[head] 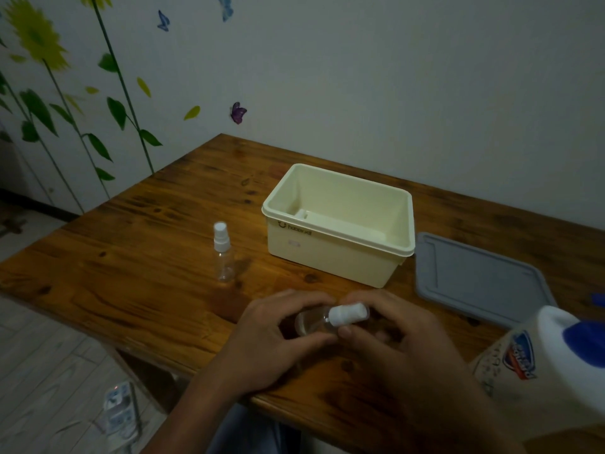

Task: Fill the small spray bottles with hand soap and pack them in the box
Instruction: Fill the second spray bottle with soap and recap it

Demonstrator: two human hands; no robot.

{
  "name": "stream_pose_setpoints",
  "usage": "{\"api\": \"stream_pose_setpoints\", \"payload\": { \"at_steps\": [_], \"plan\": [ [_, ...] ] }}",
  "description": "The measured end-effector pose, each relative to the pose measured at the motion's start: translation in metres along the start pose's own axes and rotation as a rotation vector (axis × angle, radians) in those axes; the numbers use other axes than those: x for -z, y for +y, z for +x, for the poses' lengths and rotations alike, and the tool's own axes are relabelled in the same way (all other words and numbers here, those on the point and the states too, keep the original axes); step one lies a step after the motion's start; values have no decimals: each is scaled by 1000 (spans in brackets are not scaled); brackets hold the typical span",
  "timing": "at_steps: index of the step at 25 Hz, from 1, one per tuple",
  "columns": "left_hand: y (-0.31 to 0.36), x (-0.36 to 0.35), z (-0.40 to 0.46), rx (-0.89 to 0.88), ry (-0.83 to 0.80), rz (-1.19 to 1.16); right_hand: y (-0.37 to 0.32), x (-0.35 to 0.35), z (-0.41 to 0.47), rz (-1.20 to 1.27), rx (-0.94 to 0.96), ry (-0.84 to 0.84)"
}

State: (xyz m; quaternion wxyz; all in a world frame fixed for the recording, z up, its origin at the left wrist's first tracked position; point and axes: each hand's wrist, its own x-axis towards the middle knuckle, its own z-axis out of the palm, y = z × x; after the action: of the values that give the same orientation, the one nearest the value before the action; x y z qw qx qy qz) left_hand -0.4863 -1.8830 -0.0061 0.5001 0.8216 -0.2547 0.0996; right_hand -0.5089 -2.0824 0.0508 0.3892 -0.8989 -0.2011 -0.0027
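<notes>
Both hands meet over the near part of the wooden table (pixel 137 224), sharing one small spray bottle (pixel 322 319) that lies roughly on its side between them. The left hand (pixel 271 339) curls around the clear body of the bottle, fingers wrapped over its top and thumb beneath. The right hand (pixel 396 335) pinches the white spray cap (pixel 348 313), thumb on the near side and fingers arched over the far side. Whether the cap is seated fully on the neck cannot be told. The bottle's contents are not legible in this light.

A second spray bottle (pixel 222 253) stands upright on the table, well apart from the hands and just left of the box; its clear body appears empty and its white cap is on.

The cream box (pixel 337 257) sits open behind the hands, near the middle of the table, with no bottles visible inside. Its grey lid (pixel 478 280) lies flat on the table, just beside the box on the right.

At the lower right edge of the view, a large white hand soap container (pixel 537 355) with a blue and red label stands close to the right forearm, partly cut off by the frame.
</notes>
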Motion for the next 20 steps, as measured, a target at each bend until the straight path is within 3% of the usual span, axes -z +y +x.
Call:
{"api": "stream_pose_setpoints", "payload": {
  "at_steps": [6,9,13,20],
  "plan": [
    [2,0,0,-57,-12,82,-3,-29,8,-65,23,269],
    [2,2,0,-24,-19,30,-5,-30,9,2,-10,223],
    [3,3,0,-4,4,-19,3,-17,5,-46,118,114],
    [5,0,-1,-25,15,33,2,-45,11,74,22,366]
  ]
}}
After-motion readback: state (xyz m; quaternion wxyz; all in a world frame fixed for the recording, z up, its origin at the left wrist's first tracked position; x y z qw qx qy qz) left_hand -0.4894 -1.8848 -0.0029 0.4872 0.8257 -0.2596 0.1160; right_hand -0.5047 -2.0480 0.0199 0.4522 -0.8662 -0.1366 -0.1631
